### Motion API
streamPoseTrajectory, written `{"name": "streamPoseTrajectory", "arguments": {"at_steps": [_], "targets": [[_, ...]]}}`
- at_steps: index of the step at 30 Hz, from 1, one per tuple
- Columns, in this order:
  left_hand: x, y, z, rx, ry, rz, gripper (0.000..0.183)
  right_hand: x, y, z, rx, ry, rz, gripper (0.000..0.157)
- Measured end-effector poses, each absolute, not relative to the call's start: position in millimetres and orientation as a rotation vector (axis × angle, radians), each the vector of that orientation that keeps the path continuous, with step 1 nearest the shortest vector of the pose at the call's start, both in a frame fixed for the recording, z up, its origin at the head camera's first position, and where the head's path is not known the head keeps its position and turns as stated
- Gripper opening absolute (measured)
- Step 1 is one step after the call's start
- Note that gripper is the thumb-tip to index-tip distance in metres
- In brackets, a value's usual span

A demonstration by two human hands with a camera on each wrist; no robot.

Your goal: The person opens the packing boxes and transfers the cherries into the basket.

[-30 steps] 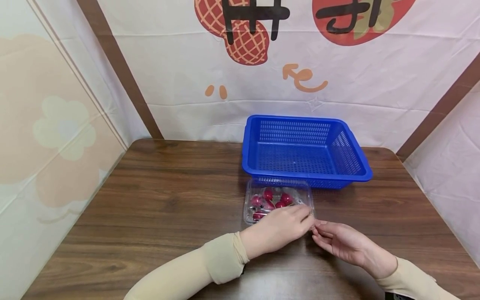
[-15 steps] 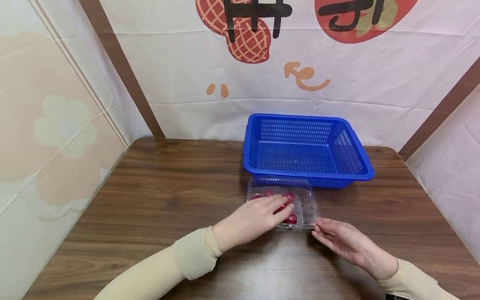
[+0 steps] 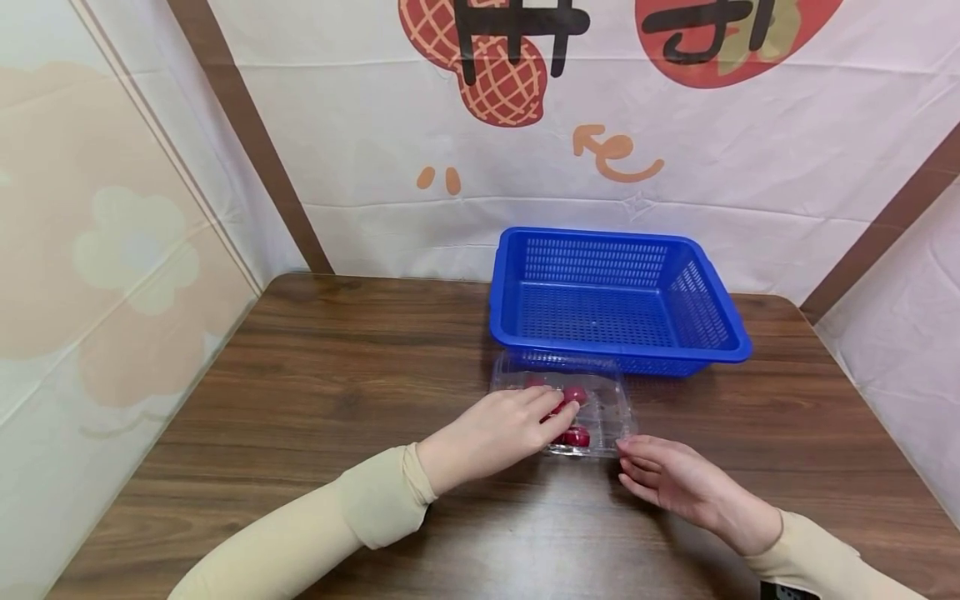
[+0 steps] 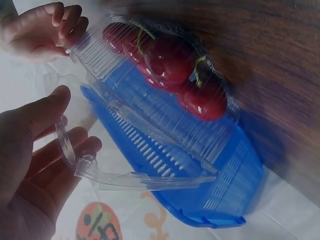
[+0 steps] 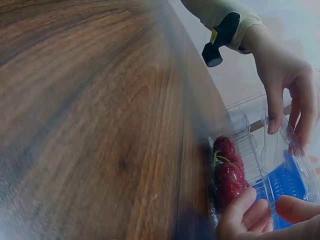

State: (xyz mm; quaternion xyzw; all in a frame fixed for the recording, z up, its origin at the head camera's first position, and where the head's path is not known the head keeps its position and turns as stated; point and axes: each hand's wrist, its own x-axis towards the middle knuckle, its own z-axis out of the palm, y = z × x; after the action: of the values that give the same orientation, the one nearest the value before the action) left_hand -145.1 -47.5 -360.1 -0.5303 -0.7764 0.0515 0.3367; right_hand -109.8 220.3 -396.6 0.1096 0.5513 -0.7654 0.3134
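A clear plastic clamshell box (image 3: 611,421) with several dark red cherries (image 3: 576,437) sits on the table. Its clear lid (image 4: 135,180) stands raised over the fruit. My left hand (image 3: 495,437) grips the lid's rim, thumb on one side and fingers on the other, as the left wrist view shows. At the box's near right corner, my right hand (image 3: 686,487) pinches the plastic edge with thumb and fingers. Green stems (image 4: 200,70) show on the cherries (image 4: 170,60). In the head view, my left hand hides part of the fruit.
Right behind the box stands a blue plastic basket (image 3: 618,343) with slotted walls and nothing inside. The brown wooden table (image 3: 360,358) stretches to both sides. A printed cloth (image 3: 360,150) hangs behind the table's far edge.
My left hand has moved left from the box's right corner, across the cherries, onto the lid. My right hand stays at the near right corner, shifted slightly left.
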Motion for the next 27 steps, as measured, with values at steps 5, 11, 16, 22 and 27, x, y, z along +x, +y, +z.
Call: {"name": "streamPoseTrajectory", "arguments": {"at_steps": [5,11,16,22,27], "targets": [[-146,-47,-357,-1.382,-2.011,0.143,0.029,-115,222,-395,0.254,1.483,-1.978,0.006],[-147,-47,-355,-1.387,-2.021,0.155,0.028,-119,223,-395,0.260,1.472,-1.962,0.009],[-148,-46,-350,-1.383,-2.013,0.155,0.028,-122,224,-395,0.251,1.499,-1.946,0.009],[-149,-46,-345,-1.386,-1.987,0.150,0.026,-125,228,-393,0.188,1.512,-1.937,0.003],[-151,-46,-341,-1.389,-2.015,0.135,0.025,-127,231,-392,0.140,1.460,-1.985,0.007]]}}
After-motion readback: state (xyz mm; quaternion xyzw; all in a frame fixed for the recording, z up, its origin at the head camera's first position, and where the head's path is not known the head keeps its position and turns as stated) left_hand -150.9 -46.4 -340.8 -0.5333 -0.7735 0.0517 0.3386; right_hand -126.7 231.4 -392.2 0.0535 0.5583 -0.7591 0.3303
